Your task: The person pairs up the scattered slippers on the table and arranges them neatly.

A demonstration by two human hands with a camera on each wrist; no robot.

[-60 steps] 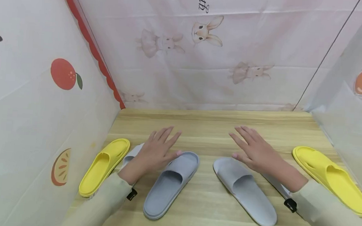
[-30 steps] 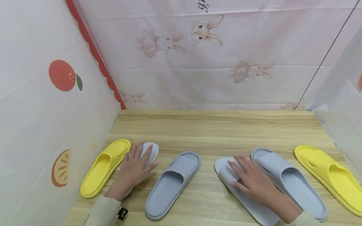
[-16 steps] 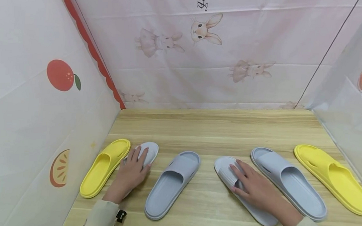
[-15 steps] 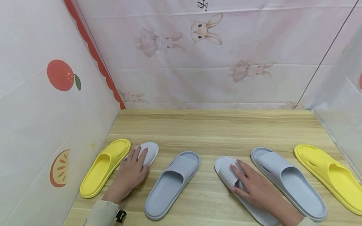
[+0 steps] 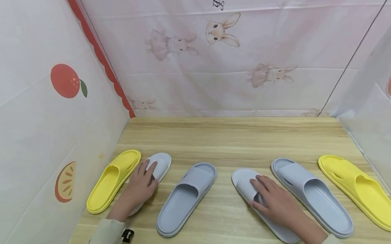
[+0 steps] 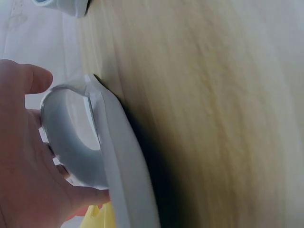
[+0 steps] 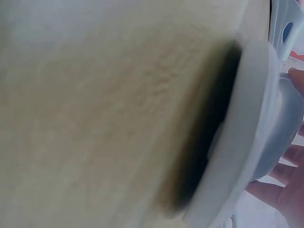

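Note:
In the head view, my left hand [image 5: 139, 188] lies over a light grey slipper [image 5: 162, 165], its fingers on the ribbed strap. The left wrist view shows the thumb held off the strap [image 6: 76, 142], while the little finger touches near the sole's edge. My right hand [image 5: 275, 199] rests across another light grey slipper [image 5: 243, 176], fingers spread over its strap. In the right wrist view, thumb and little finger sit at opposite ends of that strap [image 7: 285, 128]. The slippers' toes point away from me; each hand hides part of its slipper.
Two bluish-grey slippers [image 5: 177, 208] lie on the wood-grain board [image 5: 221, 139], one right of my left hand, the other slipper [image 5: 325, 205] close beside my right wrist. Yellow slippers [image 5: 107, 189] stand at both outer ends. Printed cloth walls [image 5: 214, 62] enclose back and sides.
Both hands have come down from above the board onto the light grey slippers. The left hand has since slid slightly toward me; the right hand barely moves. The slippers stay in place.

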